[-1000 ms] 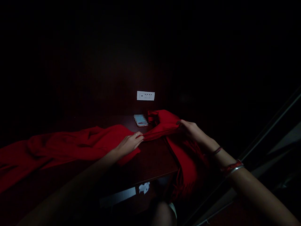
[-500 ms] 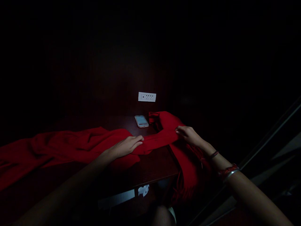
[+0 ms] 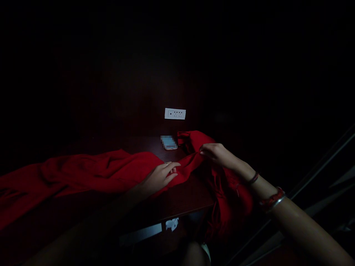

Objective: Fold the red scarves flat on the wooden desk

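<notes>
A long red scarf [image 3: 130,166] with fringed ends lies across the dark table, and part of it hangs over the right edge. My right hand [image 3: 217,153] pinches a narrow gathered stretch of it between thumb and fingertips. Along the same strip, to the left, my left hand [image 3: 162,177] rests on the cloth with thumb and forefinger apart; a ring shows on one finger. The scarf sags a little between the two hands. Bands and a bangle circle my right wrist.
A phone [image 3: 169,142] lies on the table [image 3: 188,197] behind the scarf. Above it a white socket panel [image 3: 175,113] is fixed to the wall. Below the tabletop are a pale strip [image 3: 146,232] and a crumpled white piece [image 3: 172,224]. Surroundings are very dark.
My right hand has moved left and drawn the scarf into a narrower bunch. My left hand has slid right along it, its thumb and forefinger parting. The hands are closer together.
</notes>
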A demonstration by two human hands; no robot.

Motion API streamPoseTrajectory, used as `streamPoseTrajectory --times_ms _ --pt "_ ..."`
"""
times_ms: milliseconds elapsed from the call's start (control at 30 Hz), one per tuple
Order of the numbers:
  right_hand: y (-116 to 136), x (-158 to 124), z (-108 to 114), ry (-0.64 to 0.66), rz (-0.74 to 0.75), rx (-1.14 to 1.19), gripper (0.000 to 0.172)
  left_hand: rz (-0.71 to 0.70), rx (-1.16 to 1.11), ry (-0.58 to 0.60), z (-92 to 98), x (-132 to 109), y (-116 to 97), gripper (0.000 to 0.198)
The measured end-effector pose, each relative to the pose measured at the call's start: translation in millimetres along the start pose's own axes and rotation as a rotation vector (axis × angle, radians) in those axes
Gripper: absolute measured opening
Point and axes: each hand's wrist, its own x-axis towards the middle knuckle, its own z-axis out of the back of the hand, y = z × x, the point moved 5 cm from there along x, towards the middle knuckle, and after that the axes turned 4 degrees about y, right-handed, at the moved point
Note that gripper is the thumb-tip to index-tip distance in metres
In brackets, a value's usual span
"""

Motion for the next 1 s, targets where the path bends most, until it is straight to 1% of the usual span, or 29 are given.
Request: streamPoseTrajectory --times_ms 33,100,167,200,233,267,300,367,400,467,567,667,733,800,900,933,1000 --pt "0 2 2 -0.007 0.007 -0.004 0.021 0.027 -0.026 -0.051 3.9 0 1 0.024" --pt "-1 4 6 -0.020 0.011 -0.010 0.022 0.067 -0.010 -0.160 12.5 -1 4 0.027" --pt "-1 4 9 -0.031 0.006 0.001 0.023 0.086 0.059 -0.228 17.2 -1 6 0.041" --pt "-1 4 10 -0.033 0.000 0.015 0.023 0.097 0.085 -0.236 17.0 -1 8 0.051" --pt "0 3 10 -0.034 -0.004 0.030 0.023 0.115 0.093 -0.220 14.9 0 10 0.060" --pt "1 3 11 -0.032 -0.007 0.043 0.023 0.138 0.079 -0.186 11.4 0 12 0.062" --pt "2 3 12 -0.028 -0.008 0.051 0.023 0.164 0.046 -0.142 7.2 1 15 0.058" --pt "4 2 15 -0.020 -0.010 0.044 0.022 0.195 -0.034 -0.072 1.1 1 17 0.039" --pt "3 2 16 -0.017 -0.012 0.030 0.022 0.197 -0.063 -0.059 0.3 1 16 0.031" --pt "0 1 20 -0.016 -0.017 -0.011 0.021 0.182 -0.082 -0.063 3.0 1 13 0.025" --pt "-8 -2 24 -0.008 -0.026 -0.073 0.020 0.169 -0.053 -0.057 9.3 1 7 0.028" --pt "-14 -5 23 0.016 -0.020 -0.086 0.021 0.180 0.007 0.010 10.3 0 4 0.035" --pt "-14 -5 21 0.026 -0.009 -0.082 0.022 0.155 0.026 0.052 8.7 -1 2 0.038" --pt "-11 -4 21 0.023 0.000 -0.076 0.021 0.083 0.015 0.053 7.6 -2 -2 0.039" --pt "-3 1 21 0.018 0.017 -0.067 0.019 -0.018 -0.004 -0.001 6.6 -2 -9 0.035" --pt "1 3 21 0.021 0.025 -0.067 0.020 -0.025 -0.010 -0.013 5.4 -2 -10 0.036" --pt "6 7 21 0.032 0.044 -0.073 0.021 0.007 -0.034 -0.023 2.3 -2 -7 0.042"
